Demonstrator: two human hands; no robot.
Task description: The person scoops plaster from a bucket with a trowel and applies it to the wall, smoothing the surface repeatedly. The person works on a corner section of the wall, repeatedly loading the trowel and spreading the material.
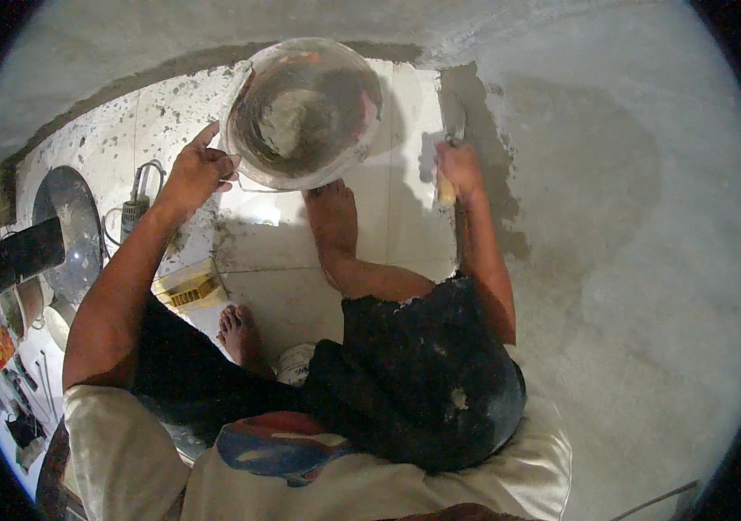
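A mortar-crusted bucket (pixel 368 143) stands on the tiled floor in front of me, with some grey mortar (pixel 294 122) at its bottom. My left hand (pixel 199 174) is at the bucket's left rim, fingers curled there with the index finger stretched out; its grip is partly hidden. In my right hand (pixel 461 169) is a trowel (pixel 454 117), closed around its wooden handle. The blade points away from me, along the foot of the right-hand wall, by a darker band of mortar (pixel 483 130).
Grey plastered wall (pixel 613 260) rises at my right, and another curves across the far side. Mortar specks dot the white tiles (pixel 158 117). On the left are a dark round disc (pixel 71 230), a corded device (pixel 133 211), a yellow plastic piece (pixel 190 288) and scattered tools (pixel 27 373).
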